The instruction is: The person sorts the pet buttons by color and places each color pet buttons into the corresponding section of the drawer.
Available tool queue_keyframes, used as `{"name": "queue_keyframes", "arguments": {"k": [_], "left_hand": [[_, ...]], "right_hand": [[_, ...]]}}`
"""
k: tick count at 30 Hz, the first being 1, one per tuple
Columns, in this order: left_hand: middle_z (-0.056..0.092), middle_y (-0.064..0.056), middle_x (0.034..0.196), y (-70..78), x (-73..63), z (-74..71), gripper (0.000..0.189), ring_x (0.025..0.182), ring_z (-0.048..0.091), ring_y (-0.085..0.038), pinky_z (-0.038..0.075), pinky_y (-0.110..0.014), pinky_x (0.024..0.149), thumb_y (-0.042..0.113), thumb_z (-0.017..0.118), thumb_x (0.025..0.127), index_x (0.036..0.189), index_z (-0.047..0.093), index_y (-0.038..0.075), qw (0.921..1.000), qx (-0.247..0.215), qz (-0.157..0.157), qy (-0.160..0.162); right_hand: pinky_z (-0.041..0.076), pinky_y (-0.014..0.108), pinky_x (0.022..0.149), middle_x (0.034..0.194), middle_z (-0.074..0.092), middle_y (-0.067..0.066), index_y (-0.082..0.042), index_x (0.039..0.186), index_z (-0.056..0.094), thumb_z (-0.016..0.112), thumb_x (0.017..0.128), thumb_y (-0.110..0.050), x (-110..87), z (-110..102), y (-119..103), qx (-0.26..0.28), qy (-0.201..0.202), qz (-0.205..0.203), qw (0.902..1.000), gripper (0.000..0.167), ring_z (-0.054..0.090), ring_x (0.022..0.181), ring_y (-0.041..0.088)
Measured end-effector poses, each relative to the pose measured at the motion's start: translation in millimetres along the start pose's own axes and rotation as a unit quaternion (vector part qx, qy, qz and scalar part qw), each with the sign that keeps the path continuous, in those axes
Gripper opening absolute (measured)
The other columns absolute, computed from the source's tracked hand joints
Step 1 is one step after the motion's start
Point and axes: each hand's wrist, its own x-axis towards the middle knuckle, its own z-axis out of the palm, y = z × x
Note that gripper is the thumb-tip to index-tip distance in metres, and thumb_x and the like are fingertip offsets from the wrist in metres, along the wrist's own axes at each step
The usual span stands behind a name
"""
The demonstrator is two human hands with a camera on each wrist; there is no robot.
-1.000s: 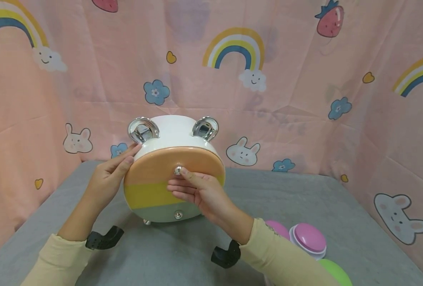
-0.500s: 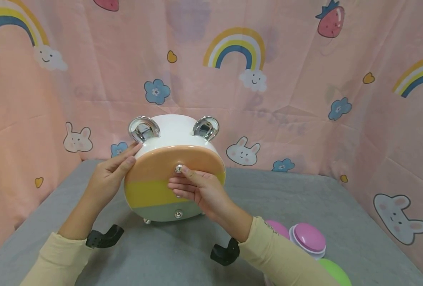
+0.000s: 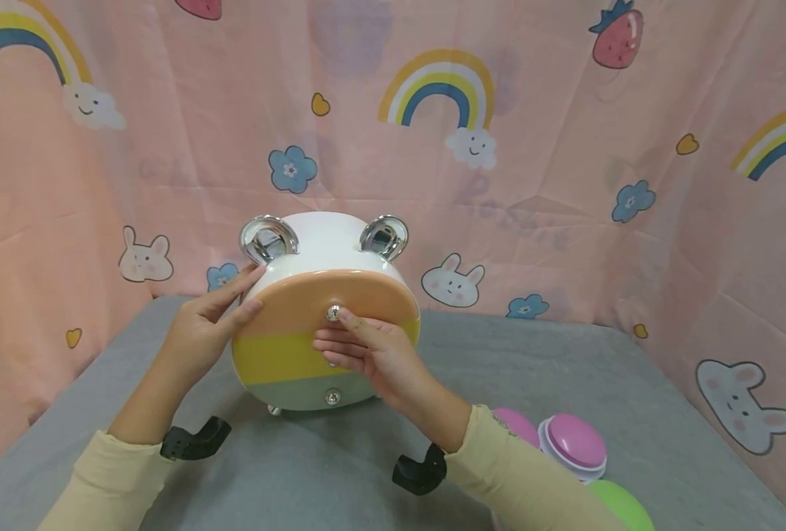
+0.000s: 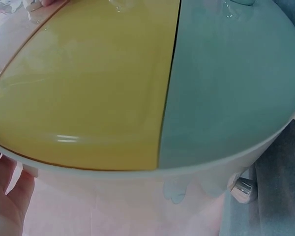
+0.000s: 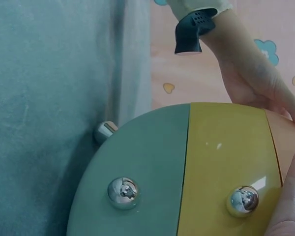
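A white drawer box (image 3: 329, 243) with two silver ear-shaped pieces on top stands tilted back a little. Its rounded front has an orange drawer (image 3: 287, 310), a yellow drawer (image 3: 273, 359) and a green drawer (image 3: 287, 394), all flush. My right hand (image 3: 386, 361) pinches the top silver knob (image 3: 333, 313) between thumb and forefinger; its other fingers extend across the yellow front. The left hand (image 3: 200, 324) grips the box's left side, thumb on the orange front, fingers along the white shell. In the right wrist view, the yellow drawer's knob (image 5: 243, 200) shows.
Right of the box on the grey cloth (image 3: 532, 361) lie a pink-topped round button (image 3: 572, 440), another pink one (image 3: 517, 425) and a green one (image 3: 621, 505), partly behind the right sleeve. A pink patterned curtain (image 3: 545, 243) hangs behind.
The left thumb has slid a little right, from the box's edge onto the orange drawer front. The right hand keeps its pinch on the knob, and the drawers stay in place.
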Motion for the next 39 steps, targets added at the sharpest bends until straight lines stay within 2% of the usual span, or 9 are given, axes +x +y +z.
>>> {"name": "queue_keyframes", "arguments": {"k": [5,10,15,19,26,29,33,39], "left_hand": [[0.035,0.001,0.161,-0.2,-0.1,-0.5,0.052,0.149,0.033,-0.031,0.037,-0.057,0.112,0.037,0.059,0.100,0.149,0.046,0.030,1.0000,-0.001,-0.002,-0.004],[0.034,0.003,0.161,0.0,-0.5,-1.3,0.052,0.150,0.032,-0.030,0.037,-0.057,0.113,0.037,0.058,0.100,0.150,0.045,0.031,1.0000,-0.002,-0.004,-0.007],[0.035,0.001,0.161,0.1,-0.8,-1.1,0.052,0.150,0.033,-0.030,0.037,-0.056,0.113,0.036,0.059,0.100,0.149,0.047,0.029,1.0000,-0.003,0.001,-0.001],[0.036,0.000,0.160,0.6,-1.0,-0.6,0.051,0.149,0.034,-0.031,0.038,-0.057,0.112,0.036,0.060,0.099,0.149,0.047,0.029,1.0000,0.002,0.003,0.003],[0.037,0.000,0.160,2.0,-1.0,0.1,0.051,0.148,0.036,-0.031,0.039,-0.055,0.111,0.035,0.060,0.100,0.149,0.047,0.028,1.0000,0.003,0.007,0.005],[0.037,-0.001,0.160,1.9,-0.9,0.2,0.051,0.148,0.036,-0.030,0.039,-0.054,0.111,0.035,0.060,0.100,0.148,0.048,0.028,0.9999,0.004,0.010,0.006],[0.037,-0.001,0.160,1.6,-0.7,0.5,0.051,0.148,0.036,-0.030,0.039,-0.054,0.111,0.035,0.060,0.099,0.148,0.048,0.028,0.9999,0.006,0.009,0.007],[0.038,-0.001,0.159,0.5,-0.6,0.6,0.051,0.148,0.037,-0.029,0.039,-0.054,0.111,0.035,0.060,0.099,0.148,0.049,0.028,0.9999,0.008,0.010,0.009]], "right_hand": [[0.061,0.027,0.083,0.090,0.077,-0.002,0.009,0.122,0.062,0.055,0.103,-0.021,-5.2,-6,4,-0.022,0.018,0.007,0.9996,0.036,0.075,0.086,0.010],[0.062,0.030,0.081,0.085,0.076,-0.001,0.008,0.113,0.066,0.056,0.102,-0.024,-13.7,-13,14,-0.045,0.023,0.050,0.9974,0.036,0.075,0.082,0.011],[0.062,0.034,0.083,0.089,0.077,0.003,0.010,0.118,0.064,0.060,0.100,-0.029,-17.0,-17,29,-0.058,0.009,0.089,0.9943,0.043,0.076,0.085,0.014],[0.061,0.036,0.086,0.097,0.077,0.008,0.007,0.115,0.064,0.063,0.097,-0.034,-17.0,-16,38,-0.062,0.011,0.107,0.9922,0.045,0.076,0.090,0.017],[0.059,0.036,0.090,0.111,0.075,0.015,0.004,0.123,0.062,0.061,0.098,-0.040,-15.5,-12,39,-0.041,0.016,0.121,0.9917,0.051,0.075,0.101,0.023],[0.059,0.035,0.092,0.115,0.074,0.016,0.003,0.127,0.061,0.062,0.097,-0.041,-12.9,-9,39,-0.013,0.023,0.126,0.9917,0.054,0.074,0.103,0.022],[0.059,0.033,0.091,0.112,0.075,0.014,0.003,0.126,0.061,0.063,0.096,-0.040,-10.2,-7,41,0.020,0.038,0.130,0.9906,0.053,0.075,0.100,0.020],[0.059,0.031,0.090,0.104,0.076,0.008,0.005,0.126,0.060,0.062,0.097,-0.037,-9.1,-7,43,0.030,0.037,0.120,0.9916,0.051,0.075,0.096,0.016]]}}
